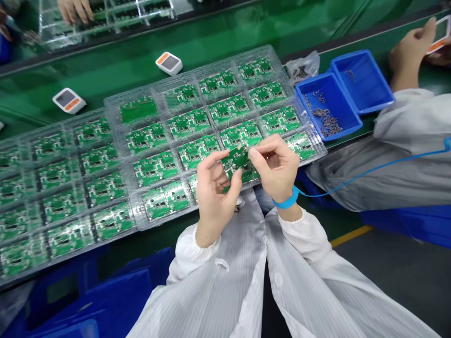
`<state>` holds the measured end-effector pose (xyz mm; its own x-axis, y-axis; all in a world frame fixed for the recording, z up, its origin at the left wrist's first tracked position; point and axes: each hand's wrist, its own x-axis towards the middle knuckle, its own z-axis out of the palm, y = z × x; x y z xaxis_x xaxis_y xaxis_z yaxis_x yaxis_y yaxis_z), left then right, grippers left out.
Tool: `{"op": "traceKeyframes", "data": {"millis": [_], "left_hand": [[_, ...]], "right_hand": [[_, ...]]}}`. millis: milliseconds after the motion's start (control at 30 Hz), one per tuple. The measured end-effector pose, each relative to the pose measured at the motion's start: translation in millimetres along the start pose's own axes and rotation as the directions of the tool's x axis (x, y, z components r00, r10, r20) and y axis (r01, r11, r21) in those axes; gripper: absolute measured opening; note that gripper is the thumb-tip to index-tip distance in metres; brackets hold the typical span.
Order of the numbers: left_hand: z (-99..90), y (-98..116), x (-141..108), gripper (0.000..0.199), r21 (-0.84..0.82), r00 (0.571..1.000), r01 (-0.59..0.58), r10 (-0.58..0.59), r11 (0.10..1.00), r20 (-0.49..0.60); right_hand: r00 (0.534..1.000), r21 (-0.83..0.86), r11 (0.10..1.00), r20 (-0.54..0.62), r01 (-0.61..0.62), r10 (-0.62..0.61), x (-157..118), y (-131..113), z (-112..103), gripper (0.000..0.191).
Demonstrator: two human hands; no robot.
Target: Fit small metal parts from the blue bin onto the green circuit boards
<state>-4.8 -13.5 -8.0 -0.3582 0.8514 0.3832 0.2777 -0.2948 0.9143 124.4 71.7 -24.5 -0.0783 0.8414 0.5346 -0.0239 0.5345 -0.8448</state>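
Thin green rectangular PCB (232, 159) is up in both hands, ctr of frame, tilted over the lower part of a clear plastic compartmented tray (160, 110) of similar boards; L hand (217, 192) grips it btwn thumb & fingers along its left & lower edges; R hand (276, 166) has thumb & index pinched closed at its upper right edge, can't tell whether on the board itself or on a tiny part; blue band (287, 201) w/ cord is on the R wrist; dull metallic small parts (327, 121) lie in a blue plastic bin (327, 89), upper right of frame; to do this well, I'd hold the PCB by its edges, thumb off the components, L grip firm but no flexing, R fingertips light & square to the board, cord clear of the tray.
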Motion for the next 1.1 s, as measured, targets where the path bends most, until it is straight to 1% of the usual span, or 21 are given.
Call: {"op": "traceKeyframes", "data": {"millis": [133, 267, 433, 600, 733, 933, 1033, 1100], "left_hand": [[-0.8, -1.8, -3.6, 0.034, -0.01, 1.0, -0.004, 0.004, 1.0, 0.014], [-2.7, -6.5, -7.8, 0.04, -0.023, 0.999, 0.014, -0.013, 1.0, 0.039], [-6.4, -8.3, -11.2, 0.042, -0.005, 0.999, -0.011, 0.011, 1.0, 0.044], [-9.6, -5.1, -15.1, 0.04, 0.021, 0.997, 0.043, -0.044, 0.999, 0.07], [-10.2, -6.7, -14.4, 0.041, 0.023, 0.996, 0.053, -0.054, 0.998, 0.068], [-10.0, -7.0, -12.3, 0.04, 0.007, 0.995, 0.084, -0.084, 0.996, 0.049], [-10.0, -6.8, -14.0, 0.041, 0.0, 0.996, 0.073, -0.073, 0.997, 0.051], [-9.7, -7.8, -15.8, 0.042, -0.007, 0.997, 0.052, -0.051, 0.999, 0.063]], "right_hand": [[1.0, -0.034, 0.999, 0.015, 0.006, -0.006, -0.6, -3.8, 2.2, 0.026], [1.0, -0.079, 0.997, 0.031, 0.002, 0.001, 0.2, -7.7, 3.3, 0.026], [0.997, -0.102, 0.995, 0.071, -0.017, 0.024, 0.8, -11.8, 4.0, 0.026], [0.994, -0.159, 0.986, 0.085, -0.053, 0.067, -2.5, -11.2, 4.8, 0.03], [0.994, -0.204, 0.979, 0.101, -0.03, 0.052, -4.4, -8.5, 2.7, 0.025], [0.995, -0.242, 0.97, 0.101, 0.039, -0.015, -2.6, -10.0, -3.3, 0.008], [0.992, -0.211, 0.974, 0.103, 0.087, -0.066, -2.0, -11.2, -4.2, 0.008], [0.993, -0.207, 0.974, 0.096, 0.087, -0.069, -2.1, -11.7, -2.8, 0.01]]}}
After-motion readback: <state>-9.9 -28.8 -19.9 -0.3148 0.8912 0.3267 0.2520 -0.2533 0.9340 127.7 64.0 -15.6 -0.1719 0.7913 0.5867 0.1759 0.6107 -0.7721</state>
